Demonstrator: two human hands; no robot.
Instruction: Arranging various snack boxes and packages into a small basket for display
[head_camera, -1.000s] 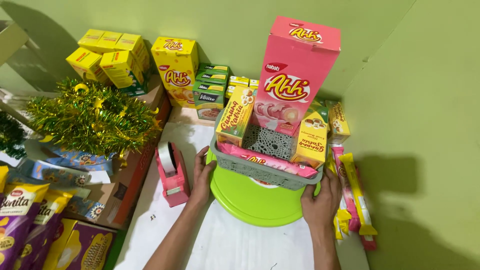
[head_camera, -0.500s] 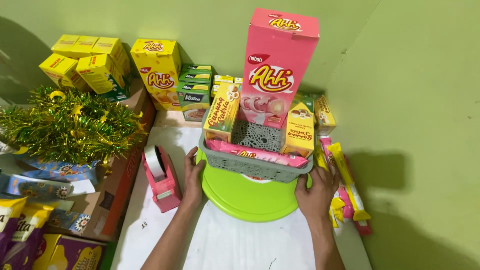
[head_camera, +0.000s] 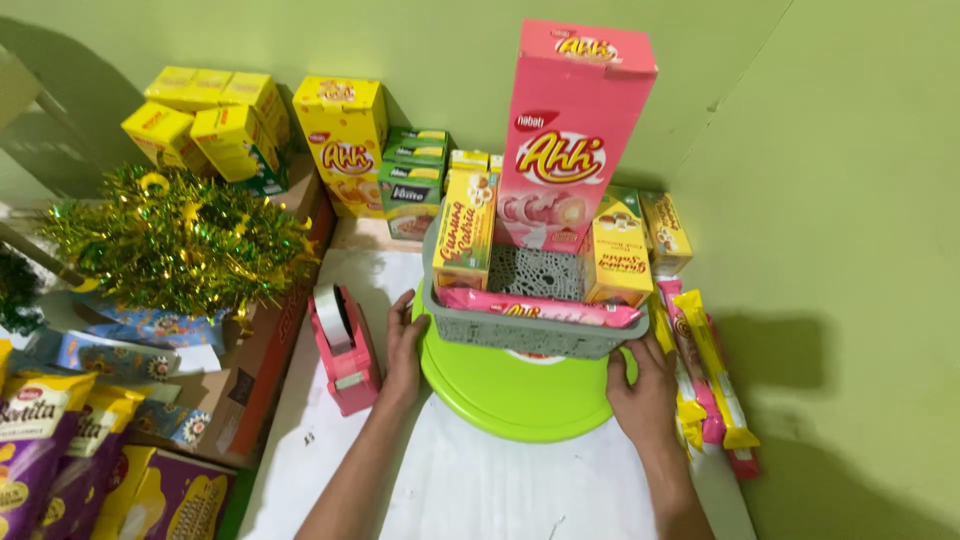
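On the white surface (head_camera: 480, 480), both hands (head_camera: 405, 345) (head_camera: 640, 385) still clasp the round green tray's (head_camera: 510, 395) rim, unmoved, the grey basket (head_camera: 520, 335) steady on top.

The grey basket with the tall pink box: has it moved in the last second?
Cannot tell. The grey basket sits centred on the green round tray as before; its shift against the yellow boxes matches camera movement.

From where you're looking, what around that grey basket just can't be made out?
Head view only:
- Green round base: its middle is covered by the grey basket.
- Left hand: fingertips hidden behind the basket's side.
- Purple snack bags: cut off by the left and bottom edges.
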